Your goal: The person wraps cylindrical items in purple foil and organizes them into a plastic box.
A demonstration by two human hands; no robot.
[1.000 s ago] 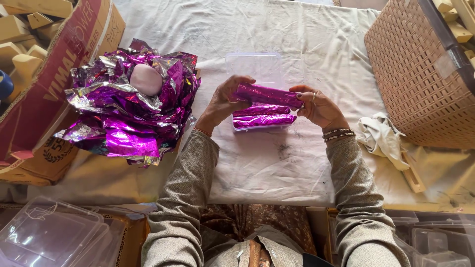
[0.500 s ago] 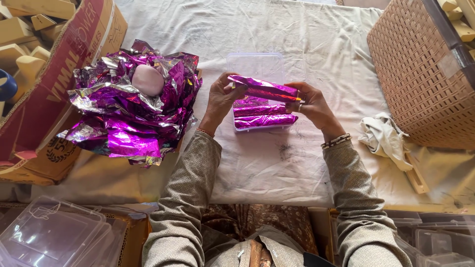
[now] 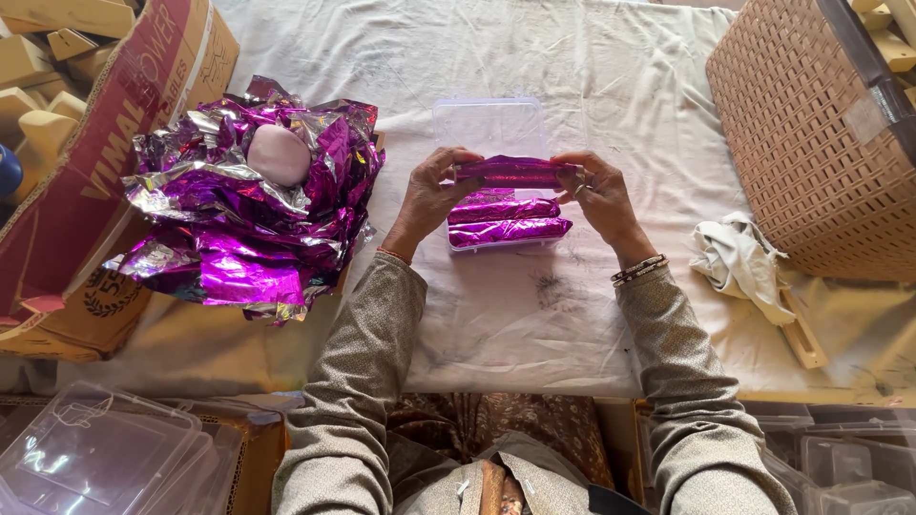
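Observation:
Both hands hold one long roll wrapped in shiny purple foil [image 3: 510, 172] level above a clear plastic box [image 3: 491, 119]. My left hand [image 3: 431, 195] pinches its left end and my right hand [image 3: 596, 195] pinches its right end. Under the held roll, two more purple foil-wrapped rolls [image 3: 506, 221] lie side by side in the near part of the box. The box's far part shows bare plastic.
A heap of crumpled purple foil sheets [image 3: 243, 215] with a pale pink rounded lump [image 3: 277, 153] lies left. A cardboard carton [image 3: 105, 162] stands far left, a woven basket [image 3: 811, 133] far right, a crumpled cloth [image 3: 739, 262] beside it. Clear plastic lids [image 3: 95, 453] lie near left.
The held roll has turned from tilted to level and come down closer over the box. Both hands shifted a little with it, still gripping its ends.

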